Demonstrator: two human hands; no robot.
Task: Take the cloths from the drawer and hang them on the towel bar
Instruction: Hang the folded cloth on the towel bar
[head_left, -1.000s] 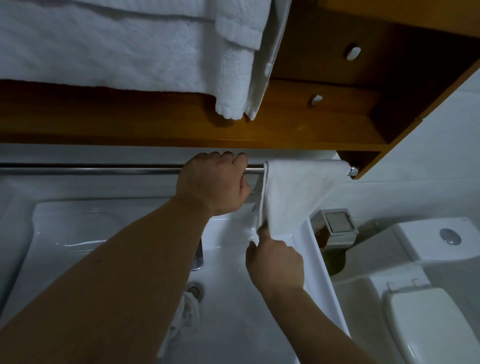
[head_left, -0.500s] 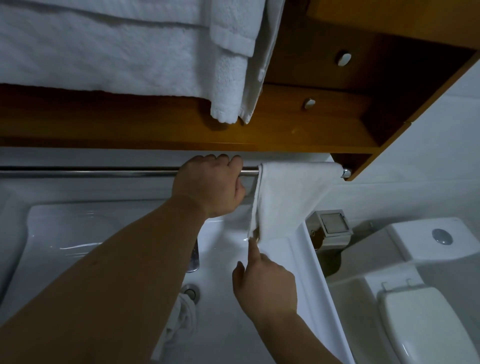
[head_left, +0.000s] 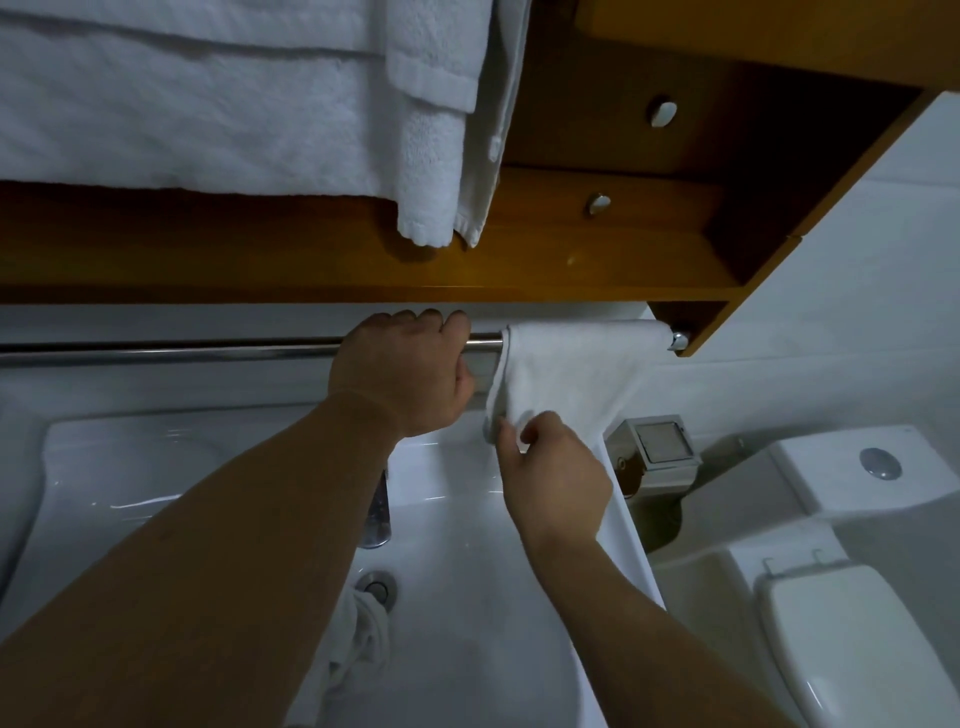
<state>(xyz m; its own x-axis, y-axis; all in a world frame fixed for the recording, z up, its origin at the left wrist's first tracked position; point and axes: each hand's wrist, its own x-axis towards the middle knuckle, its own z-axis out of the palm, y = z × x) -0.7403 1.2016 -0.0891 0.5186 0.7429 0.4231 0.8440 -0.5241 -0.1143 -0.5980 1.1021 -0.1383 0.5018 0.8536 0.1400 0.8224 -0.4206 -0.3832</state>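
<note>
the white cloth (head_left: 571, 374) is draped over the towel bar (head_left: 208, 351), just right of the left hand (head_left: 405, 374) clasping that bar; its lower corner is pinched by the right hand (head_left: 550, 467).

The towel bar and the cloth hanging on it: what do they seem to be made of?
Towel bar: probably metal, polished; it shows bright reflected streaks. Cloth: likely white terry cotton, matte; soft nubby surface, limp folds.

Your one head-worn camera looks forward and steeply down, close over the sink (head_left: 130, 467), with the towel bar (head_left: 182, 349) towards twelve o'clock and the toilet (head_left: 857, 649) at four o'clock.
</note>
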